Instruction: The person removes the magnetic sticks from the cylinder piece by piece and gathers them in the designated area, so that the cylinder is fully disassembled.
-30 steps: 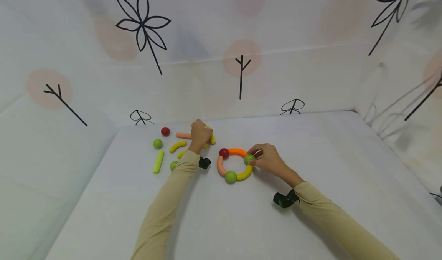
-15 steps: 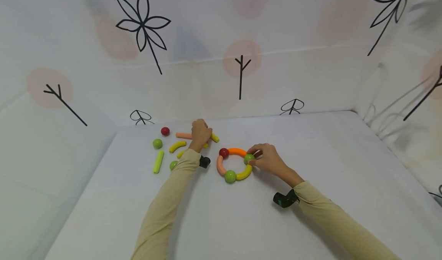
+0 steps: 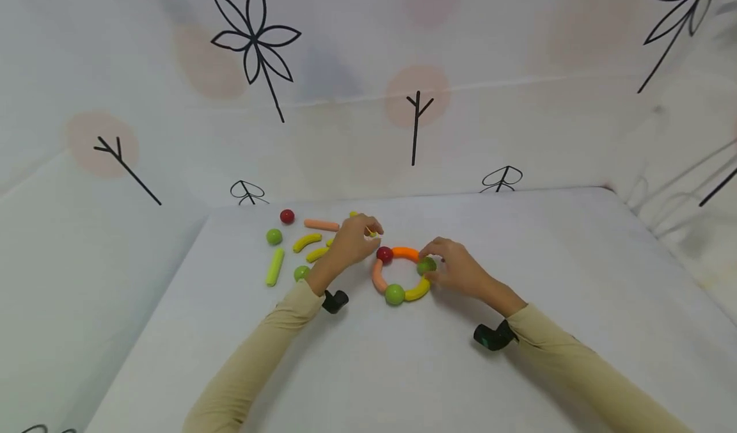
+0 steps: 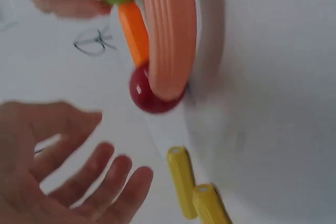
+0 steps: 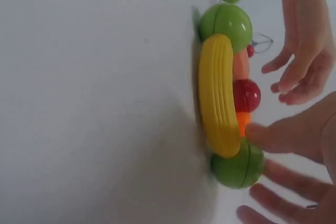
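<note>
A ring of magnetic balls and curved ridged rods lies on the white table. Its parts are a red ball, an orange rod, a green ball, a yellow rod, a second green ball and a salmon rod. My right hand keeps thumb and fingertips around the ring's right-hand green ball, its lower fingers loosely spread. Left of the ring, my left hand hovers with relaxed fingers apart and nothing between them. Beyond it lies a yellow rod, partly hidden in the head view.
Loose pieces lie at the table's back left: a red ball, a green ball, a lime rod, a salmon stick, a curved yellow rod and another green ball. A patterned white cloth hangs behind.
My left hand has left the yellow rod at the back and come nearer the ring, fingers spread. My right hand stays at the green ball. The head view has shifted slightly.
</note>
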A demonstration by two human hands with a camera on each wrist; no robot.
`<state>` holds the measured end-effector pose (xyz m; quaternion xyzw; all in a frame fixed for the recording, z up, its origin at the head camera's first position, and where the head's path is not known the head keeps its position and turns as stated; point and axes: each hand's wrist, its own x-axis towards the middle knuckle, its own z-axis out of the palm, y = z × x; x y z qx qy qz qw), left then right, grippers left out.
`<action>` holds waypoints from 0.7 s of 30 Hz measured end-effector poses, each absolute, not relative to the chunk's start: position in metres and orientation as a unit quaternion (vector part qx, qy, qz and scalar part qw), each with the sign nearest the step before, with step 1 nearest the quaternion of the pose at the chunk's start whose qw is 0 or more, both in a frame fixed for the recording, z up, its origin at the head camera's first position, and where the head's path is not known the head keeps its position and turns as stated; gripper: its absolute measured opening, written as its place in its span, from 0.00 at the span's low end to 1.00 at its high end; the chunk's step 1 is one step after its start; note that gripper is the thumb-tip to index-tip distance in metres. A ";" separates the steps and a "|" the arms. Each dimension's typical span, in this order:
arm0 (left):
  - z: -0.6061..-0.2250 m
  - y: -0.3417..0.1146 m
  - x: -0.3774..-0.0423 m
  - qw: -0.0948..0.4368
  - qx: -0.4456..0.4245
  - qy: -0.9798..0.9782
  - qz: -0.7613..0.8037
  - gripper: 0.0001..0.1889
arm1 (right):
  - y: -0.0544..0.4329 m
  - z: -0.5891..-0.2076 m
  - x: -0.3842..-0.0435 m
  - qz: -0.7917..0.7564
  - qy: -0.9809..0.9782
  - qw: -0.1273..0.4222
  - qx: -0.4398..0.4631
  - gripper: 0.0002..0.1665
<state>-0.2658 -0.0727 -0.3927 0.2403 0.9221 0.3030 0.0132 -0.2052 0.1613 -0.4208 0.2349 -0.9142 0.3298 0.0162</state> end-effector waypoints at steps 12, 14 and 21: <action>-0.419 -0.073 -0.200 0.077 0.371 0.901 0.211 0.14 | 0.142 -0.417 -0.185 0.187 -0.904 0.023 0.383 0.09; -0.423 -0.071 -0.196 0.074 0.363 0.903 0.217 0.16 | 0.143 -0.418 -0.184 0.186 -0.906 0.020 0.379 0.09; -0.427 -0.066 -0.185 0.050 0.355 0.912 0.199 0.16 | 0.145 -0.421 -0.181 0.200 -0.899 0.023 0.389 0.09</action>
